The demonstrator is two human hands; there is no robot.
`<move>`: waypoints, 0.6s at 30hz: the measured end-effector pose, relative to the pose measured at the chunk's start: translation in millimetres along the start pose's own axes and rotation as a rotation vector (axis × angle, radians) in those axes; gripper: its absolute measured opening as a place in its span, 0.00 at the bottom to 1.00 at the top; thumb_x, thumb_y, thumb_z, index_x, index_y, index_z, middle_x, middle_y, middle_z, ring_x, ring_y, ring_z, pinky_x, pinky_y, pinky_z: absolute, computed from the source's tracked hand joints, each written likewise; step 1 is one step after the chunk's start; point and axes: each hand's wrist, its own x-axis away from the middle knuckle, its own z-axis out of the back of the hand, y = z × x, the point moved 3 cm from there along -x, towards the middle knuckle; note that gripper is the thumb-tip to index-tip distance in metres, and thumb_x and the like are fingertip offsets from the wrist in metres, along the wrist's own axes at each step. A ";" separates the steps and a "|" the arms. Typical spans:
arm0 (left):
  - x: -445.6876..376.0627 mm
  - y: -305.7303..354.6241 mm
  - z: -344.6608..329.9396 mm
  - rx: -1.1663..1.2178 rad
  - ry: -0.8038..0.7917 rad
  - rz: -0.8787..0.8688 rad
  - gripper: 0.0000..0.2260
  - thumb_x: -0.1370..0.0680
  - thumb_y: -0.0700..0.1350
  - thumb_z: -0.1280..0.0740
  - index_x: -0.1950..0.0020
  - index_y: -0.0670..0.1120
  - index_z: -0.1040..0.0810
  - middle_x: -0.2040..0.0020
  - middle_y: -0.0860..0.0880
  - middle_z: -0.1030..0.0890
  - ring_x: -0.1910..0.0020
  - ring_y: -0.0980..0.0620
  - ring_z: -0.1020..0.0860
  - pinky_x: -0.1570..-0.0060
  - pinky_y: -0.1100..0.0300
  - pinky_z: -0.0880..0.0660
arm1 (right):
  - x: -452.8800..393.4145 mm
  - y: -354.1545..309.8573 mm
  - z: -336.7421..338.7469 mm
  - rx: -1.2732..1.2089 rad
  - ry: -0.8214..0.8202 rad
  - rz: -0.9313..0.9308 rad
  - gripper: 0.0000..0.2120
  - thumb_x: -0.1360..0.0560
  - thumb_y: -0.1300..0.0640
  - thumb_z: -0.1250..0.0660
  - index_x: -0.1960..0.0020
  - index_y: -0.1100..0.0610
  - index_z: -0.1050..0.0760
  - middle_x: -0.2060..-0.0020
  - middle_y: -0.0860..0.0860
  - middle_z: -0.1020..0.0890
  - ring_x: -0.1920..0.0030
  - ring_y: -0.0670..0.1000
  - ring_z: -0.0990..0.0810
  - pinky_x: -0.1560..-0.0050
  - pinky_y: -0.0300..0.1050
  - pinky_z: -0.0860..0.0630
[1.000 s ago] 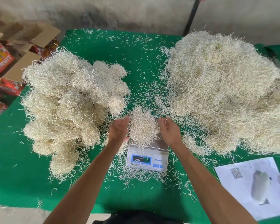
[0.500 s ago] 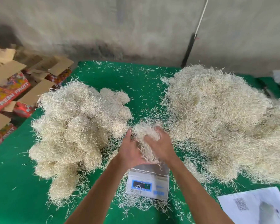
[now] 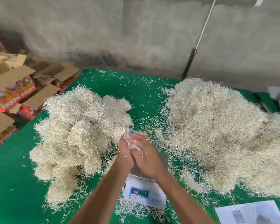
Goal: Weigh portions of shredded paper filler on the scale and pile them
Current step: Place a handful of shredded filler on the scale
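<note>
While hovering above the scale point(image 3: 145, 189) (steel pan bare): both hands point(image 3: 136, 152) together, clutching one shredded-paper wad point(image 3: 132, 143).

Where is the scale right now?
In the head view, the scale sits low and center on the green table, between the two shredded paper piles, directly beneath the person's hands and partly hidden by them.

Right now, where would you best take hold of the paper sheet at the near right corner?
Grip the paper sheet at its left edge, coming from the left with the right hand: it lies flat on the green cloth, and that edge is free.
</note>
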 end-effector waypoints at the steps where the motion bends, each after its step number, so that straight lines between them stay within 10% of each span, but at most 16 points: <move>1: 4.8 -5.2 -9.5 -0.069 -0.079 -0.079 0.15 0.12 0.47 0.52 0.33 0.49 0.30 0.47 0.59 0.30 0.51 0.74 0.23 0.46 0.77 0.31 | -5.3 -6.0 -2.2 -0.030 0.037 -0.014 0.18 0.17 0.40 0.39 0.31 0.46 0.25 0.33 0.37 0.24 0.32 0.36 0.28 0.29 0.47 0.28; 6: -8.2 4.8 5.8 0.196 -0.150 0.132 0.18 0.22 0.51 0.34 0.36 0.43 0.25 0.37 0.36 0.22 0.42 0.44 0.21 0.37 0.52 0.26 | -12.2 2.3 19.7 -0.016 -0.013 -0.168 0.22 0.13 0.47 0.42 0.21 0.47 0.36 0.22 0.46 0.33 0.23 0.45 0.36 0.21 0.54 0.38; 9: -8.0 15.5 17.7 0.418 -0.093 0.110 0.29 0.30 0.61 0.25 0.47 0.36 0.21 0.58 0.38 0.18 0.58 0.44 0.17 0.51 0.53 0.20 | 6.5 -9.4 -16.3 -0.023 -0.053 0.013 0.20 0.13 0.49 0.48 0.23 0.47 0.33 0.23 0.45 0.32 0.22 0.43 0.37 0.20 0.51 0.41; 11: 10.6 8.8 10.4 0.441 -0.207 0.107 0.19 0.35 0.51 0.18 0.60 0.39 0.19 0.68 0.43 0.23 0.69 0.49 0.21 0.65 0.59 0.21 | -3.8 -9.1 -26.1 -0.015 0.003 0.051 0.19 0.13 0.46 0.48 0.26 0.49 0.28 0.29 0.43 0.26 0.27 0.42 0.30 0.24 0.53 0.33; 14: 15.1 -4.6 19.0 0.341 -0.217 0.292 0.15 0.15 0.47 0.42 0.45 0.39 0.20 0.56 0.41 0.17 0.57 0.46 0.15 0.59 0.55 0.18 | -23.2 5.6 -17.2 0.065 0.027 0.006 0.18 0.14 0.46 0.43 0.31 0.54 0.23 0.33 0.47 0.23 0.31 0.46 0.26 0.27 0.56 0.31; 18: 2.1 21.7 54.7 0.368 -0.056 0.263 0.20 0.15 0.56 0.49 0.35 0.47 0.24 0.61 0.44 0.16 0.56 0.48 0.15 0.43 0.47 0.22 | -23.1 16.4 -41.2 0.299 -0.136 0.071 0.23 0.19 0.40 0.37 0.28 0.49 0.30 0.31 0.47 0.26 0.30 0.46 0.30 0.27 0.48 0.36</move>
